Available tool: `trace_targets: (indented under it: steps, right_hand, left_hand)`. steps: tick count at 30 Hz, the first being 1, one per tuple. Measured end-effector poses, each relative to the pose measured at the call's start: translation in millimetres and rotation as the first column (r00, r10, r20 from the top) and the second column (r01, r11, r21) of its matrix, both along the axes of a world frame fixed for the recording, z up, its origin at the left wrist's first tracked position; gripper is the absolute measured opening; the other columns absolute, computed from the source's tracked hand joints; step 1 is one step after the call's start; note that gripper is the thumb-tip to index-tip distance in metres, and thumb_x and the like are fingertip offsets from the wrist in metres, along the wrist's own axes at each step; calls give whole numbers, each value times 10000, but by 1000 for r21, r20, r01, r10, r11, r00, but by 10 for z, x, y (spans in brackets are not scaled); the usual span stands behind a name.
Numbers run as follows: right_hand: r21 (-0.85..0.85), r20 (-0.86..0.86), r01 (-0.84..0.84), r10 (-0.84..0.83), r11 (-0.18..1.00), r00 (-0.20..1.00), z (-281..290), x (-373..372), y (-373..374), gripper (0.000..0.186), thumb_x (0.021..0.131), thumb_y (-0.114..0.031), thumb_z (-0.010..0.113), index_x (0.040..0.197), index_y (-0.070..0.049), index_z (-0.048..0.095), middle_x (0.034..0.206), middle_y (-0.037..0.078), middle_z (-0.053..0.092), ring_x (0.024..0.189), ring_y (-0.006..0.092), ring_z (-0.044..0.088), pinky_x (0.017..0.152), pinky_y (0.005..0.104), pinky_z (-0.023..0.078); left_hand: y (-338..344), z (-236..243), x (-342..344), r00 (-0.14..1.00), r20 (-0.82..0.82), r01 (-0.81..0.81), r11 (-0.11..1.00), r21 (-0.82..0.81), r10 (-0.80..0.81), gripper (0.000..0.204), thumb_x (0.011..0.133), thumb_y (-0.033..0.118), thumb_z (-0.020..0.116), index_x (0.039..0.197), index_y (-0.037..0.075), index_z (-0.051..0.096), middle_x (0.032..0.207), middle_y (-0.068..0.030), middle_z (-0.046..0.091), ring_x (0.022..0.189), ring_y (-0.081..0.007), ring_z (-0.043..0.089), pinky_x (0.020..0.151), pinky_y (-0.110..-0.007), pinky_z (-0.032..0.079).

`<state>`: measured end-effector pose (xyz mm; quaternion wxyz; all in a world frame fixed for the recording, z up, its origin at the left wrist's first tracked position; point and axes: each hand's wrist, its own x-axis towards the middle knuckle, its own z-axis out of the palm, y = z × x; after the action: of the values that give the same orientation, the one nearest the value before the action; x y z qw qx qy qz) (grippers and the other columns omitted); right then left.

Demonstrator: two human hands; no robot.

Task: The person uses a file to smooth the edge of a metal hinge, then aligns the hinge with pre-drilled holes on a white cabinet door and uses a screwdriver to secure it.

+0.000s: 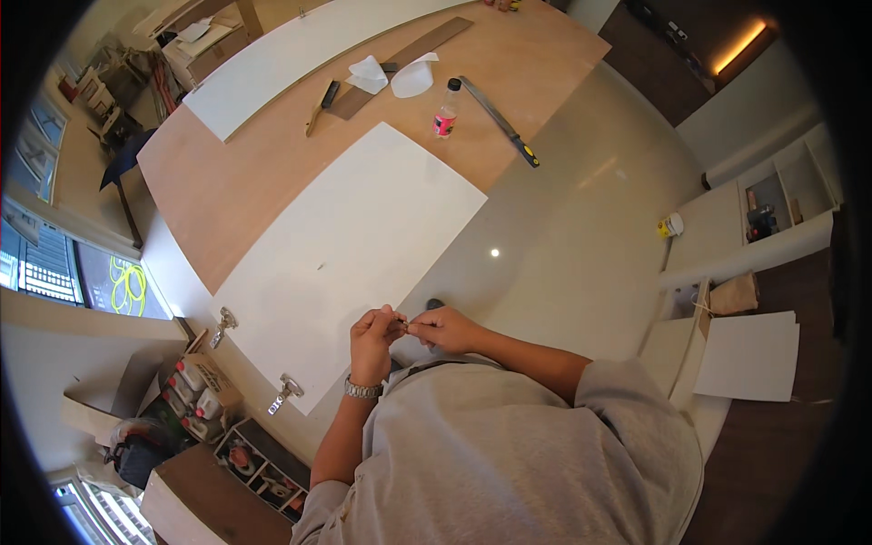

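Observation:
My left hand (pixel 371 343), with a metal watch on its wrist, and my right hand (pixel 445 330) meet close in front of my body. Fingers of both are pinched around a small dark object (pixel 405 324), too small to name. Just beyond them lies a white board (pixel 354 227), flat on the wooden worktop. Two metal cabinet hinges, a farther hinge (pixel 222 327) and a nearer hinge (pixel 286 391), sit along the board's left edge. A tiny dark piece (pixel 320 267) rests on the board's face.
Beyond the board, the brown worktop (pixel 200 218) holds a brush (pixel 322 106), white paper scraps (pixel 413 80), a bottle with a pink label (pixel 445 118) and a long-bladed handsaw (pixel 498 120). Another white panel (pixel 300 59) lies farther back. A divided tool box (pixel 263 468) stands low at left.

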<state>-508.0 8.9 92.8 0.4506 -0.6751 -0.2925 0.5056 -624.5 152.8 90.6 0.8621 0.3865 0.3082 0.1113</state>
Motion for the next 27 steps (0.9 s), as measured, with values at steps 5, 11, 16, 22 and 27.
trace_targets:
  steps: [5, 11, 16, 22, 27]
  right_hand:
    - [102, 4, 133, -134, 986, 991, 26, 236, -324, 347, 979, -324, 559, 817, -32, 654, 650, -9, 550, 612, 78, 495, 570, 255, 419]
    - [157, -16, 230, -230, 960, 973, -19, 1013, -948, 362, 969, -347, 576, 820, -31, 673, 629, -13, 538, 587, 72, 471, 540, 258, 395]
    - [199, 13, 330, -339, 923, 941, -103, 1922, -1680, 328, 970, -323, 577, 891, -31, 704, 649, -19, 546, 614, 80, 483, 584, 250, 421]
    - [183, -33, 444, -446, 877, 895, -89, 3088, -2190, 321, 985, -310, 553, 1044, -33, 704, 729, -6, 565, 704, 81, 503, 662, 255, 445]
    - [214, 71, 440, -463, 872, 883, -193, 3799, -2198, 302, 994, -265, 537, 1076, -8, 672, 737, -22, 560, 652, 61, 478, 616, 226, 415]
  left_hand:
    - [-230, 164, 358, 988, -27, 151, 988, -45, -152, 203, 967, 245, 579, 871, 70, 613, 887, -41, 666, 833, -134, 621, 731, -298, 479]
    - [-791, 96, 1281, 948, 59, 319, 940, -118, -314, 194, 954, 292, 594, 877, 114, 595, 889, 1, 627, 837, -129, 569, 761, -299, 444]
    - [-1486, 37, 2337, 922, 14, 388, 920, -55, -388, 194, 945, 273, 604, 890, 88, 583, 868, -5, 601, 774, -118, 536, 713, -290, 448]
    - [-1805, -60, 3426, 947, -108, 321, 908, 270, -303, 198, 923, 251, 637, 977, 61, 628, 881, -9, 626, 800, -114, 586, 705, -269, 470]
    - [-1724, -240, 4093, 950, -185, 308, 861, 406, -253, 211, 913, 231, 638, 981, 31, 637, 841, -13, 615, 761, -107, 574, 658, -274, 481]
